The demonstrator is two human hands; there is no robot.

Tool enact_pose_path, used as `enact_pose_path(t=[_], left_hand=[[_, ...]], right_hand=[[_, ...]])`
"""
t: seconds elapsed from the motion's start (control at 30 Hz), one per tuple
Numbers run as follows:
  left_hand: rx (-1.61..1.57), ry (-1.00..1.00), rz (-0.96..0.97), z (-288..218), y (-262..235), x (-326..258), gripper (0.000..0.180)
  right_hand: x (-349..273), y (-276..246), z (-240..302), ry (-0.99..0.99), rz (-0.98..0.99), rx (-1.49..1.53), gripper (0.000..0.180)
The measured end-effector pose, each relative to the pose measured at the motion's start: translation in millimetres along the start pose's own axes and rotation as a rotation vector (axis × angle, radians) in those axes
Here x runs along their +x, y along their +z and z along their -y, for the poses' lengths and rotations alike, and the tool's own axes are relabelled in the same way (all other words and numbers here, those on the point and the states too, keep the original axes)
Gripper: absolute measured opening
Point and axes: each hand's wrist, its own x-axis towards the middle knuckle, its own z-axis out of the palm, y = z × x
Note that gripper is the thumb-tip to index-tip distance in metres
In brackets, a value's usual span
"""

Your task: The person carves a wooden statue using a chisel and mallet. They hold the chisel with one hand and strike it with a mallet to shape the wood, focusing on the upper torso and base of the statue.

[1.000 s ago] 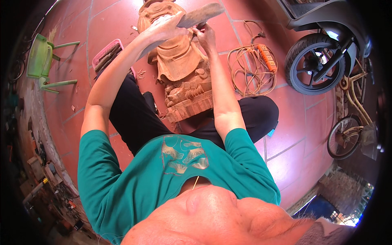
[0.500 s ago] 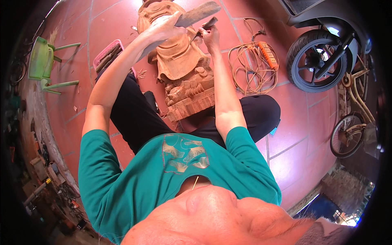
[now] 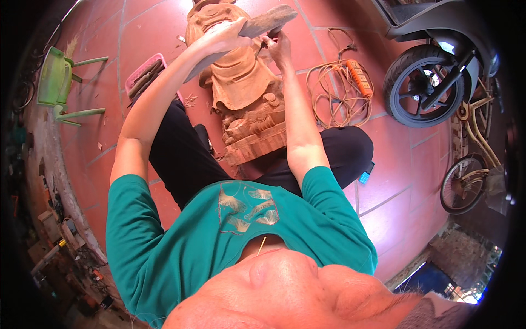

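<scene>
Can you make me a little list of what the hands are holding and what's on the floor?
left hand: grips a flat wooden mallet
right hand: holds a thin chisel against the statue
statue: carved wood, lying on the tiled floor between the legs
tray: pink, holds tools
cord: coiled, with an orange power strip
stool: green, tipped over
wheel: scooter's, at right

No packages, labels, signs or screens can be made out anywhere around the wooden carving (image 3: 241, 82) on the floor.
</scene>
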Motion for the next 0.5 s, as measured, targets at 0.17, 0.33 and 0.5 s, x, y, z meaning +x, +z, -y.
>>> enact_pose_path(t=[0.17,0.33,0.5], left_hand=[[-0.129,0.121,-0.277,-12.4,3.4,-2.8,0.068],[-0.18,0.082,-0.285,-16.6,1.3,-1.4,0.066],[-0.147,0.109,-0.221,-2.2,15.1,3.6,0.072]], right_hand=[[0.3,-4.7,-1.7,0.03,0.028,0.034,0.025],[-5.8,4.2,17.8,0.036,0.037,-0.038,0.025],[-0.2,-4.8,2.3,0.038,0.046,0.009,0.024]])
